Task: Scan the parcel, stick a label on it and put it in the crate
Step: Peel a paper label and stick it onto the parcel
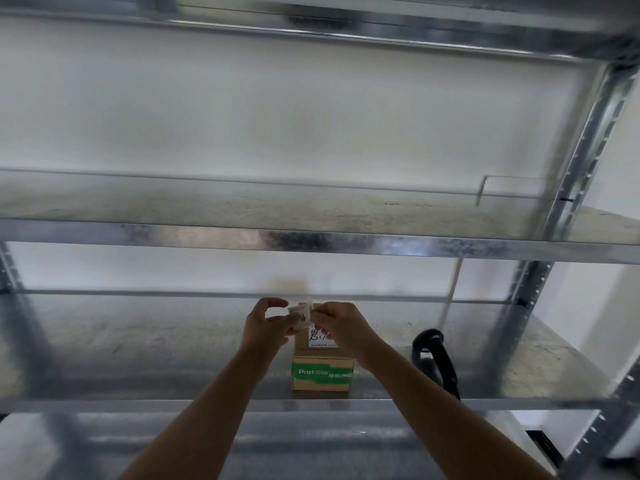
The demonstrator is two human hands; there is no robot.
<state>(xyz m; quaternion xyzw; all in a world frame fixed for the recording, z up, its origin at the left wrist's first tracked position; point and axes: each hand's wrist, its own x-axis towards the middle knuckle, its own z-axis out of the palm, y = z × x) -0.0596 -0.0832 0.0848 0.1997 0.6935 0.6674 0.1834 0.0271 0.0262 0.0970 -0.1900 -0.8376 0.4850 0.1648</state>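
A small brown cardboard parcel (322, 372) with a green band of tape stands on the metal shelf (138, 355); a white sticker with handwriting shows on its top. Just above the parcel, my left hand (265, 325) and my right hand (341, 327) both pinch a small white label (302, 315) with dark writing on it. The label is held between the fingertips of the two hands, above the parcel's far edge. A black handheld scanner (434, 358) lies on the same shelf to the right of the parcel. No crate is in view.
The galvanised steel rack has an upper shelf (311, 206) at head height and another above it. A slotted upright (585, 150) stands at the right. A lower shelf level (277, 441) shows beneath my forearms. A white wall lies behind.
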